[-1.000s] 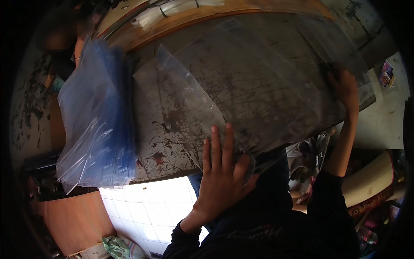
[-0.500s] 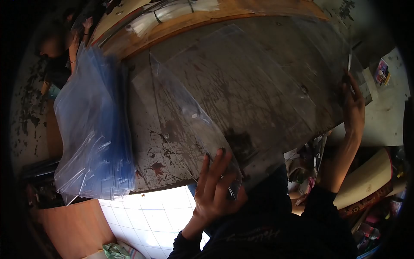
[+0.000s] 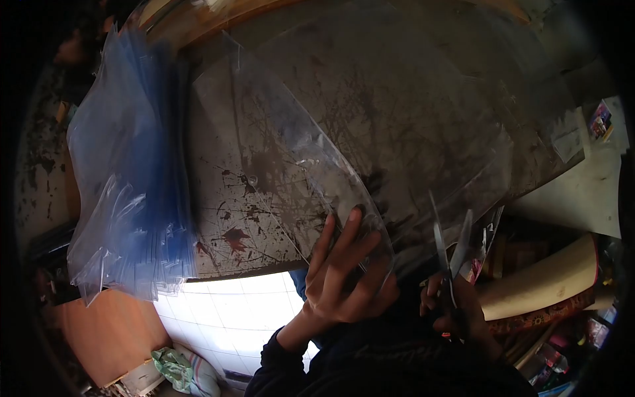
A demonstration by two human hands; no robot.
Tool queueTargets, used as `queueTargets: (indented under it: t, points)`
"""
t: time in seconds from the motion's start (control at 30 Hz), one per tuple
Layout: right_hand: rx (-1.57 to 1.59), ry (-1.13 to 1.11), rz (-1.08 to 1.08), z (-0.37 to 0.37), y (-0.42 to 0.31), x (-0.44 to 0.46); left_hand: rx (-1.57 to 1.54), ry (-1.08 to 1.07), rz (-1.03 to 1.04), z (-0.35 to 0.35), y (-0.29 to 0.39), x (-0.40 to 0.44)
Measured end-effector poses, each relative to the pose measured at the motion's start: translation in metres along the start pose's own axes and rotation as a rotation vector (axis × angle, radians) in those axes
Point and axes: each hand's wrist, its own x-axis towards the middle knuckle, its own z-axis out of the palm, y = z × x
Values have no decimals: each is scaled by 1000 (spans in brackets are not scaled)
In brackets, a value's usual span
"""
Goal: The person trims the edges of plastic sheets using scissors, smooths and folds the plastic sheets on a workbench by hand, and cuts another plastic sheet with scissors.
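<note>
My right hand (image 3: 456, 308) is closed around the handles of a pair of scissors (image 3: 444, 241), whose blades are spread apart and point up and away from me. The scissors are at the near edge of a clear plastic sheet (image 3: 403, 152) on the dark worktable. My left hand (image 3: 350, 278) holds a folded part of this sheet near the table's front edge. Its index and middle fingers stretch forward, and its thumb is hidden. The fold runs from my left fingers toward the far left.
A thick stack of bluish clear plastic sheets (image 3: 139, 178) hangs over the left side of the scratched worktable (image 3: 231, 225). Below are an orange-brown board (image 3: 109, 334) and a green plastic bag (image 3: 173, 367). A rolled cream mat (image 3: 546, 281) lies at right, beside assorted clutter.
My right hand has come from the table's far right side toward me, bringing the scissors to the near edge with blades apart. My left hand stays on the sheet; the view has shifted.
</note>
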Motion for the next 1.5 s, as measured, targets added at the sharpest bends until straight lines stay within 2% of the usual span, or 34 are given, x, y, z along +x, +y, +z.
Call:
queueTargets:
  t: [0.03,0.07,0.1,0.2,0.37,0.47,0.9,0.97,1.1,1.2,1.3,1.37,1.5]
  points:
    - [50,3,93,6,-4,1,0,-1,1,0,0,1]
    - [50,4,92,6,-2,2,7,3,-2,0,0,1]
    - [0,-28,205,5,0,4,15,9,-7,1,1,2]
    - [-102,-45,297,15,-7,7,20,3,-3,0,1,2]
    - [-245,-23,139,22,-16,11,53,-45,33,-2,2,4]
    - [-279,10,118,24,-17,14,72,-33,16,0,3,5]
    - [-417,60,59,30,-23,17,94,-31,-10,-1,3,5]
    - [-345,158,140,34,-23,17,102,-31,-6,-1,3,5]
    - [-339,174,154,32,-18,15,108,-61,-9,-3,5,7]
    - [-419,113,66,29,-16,14,116,-35,0,0,3,5]
    - [-471,187,167,32,-16,14,98,-19,0,1,4,5]
    - [-455,221,28,31,-12,15,90,-30,18,0,2,4]
    - [-383,207,45,25,-9,15,76,-35,31,1,0,2]
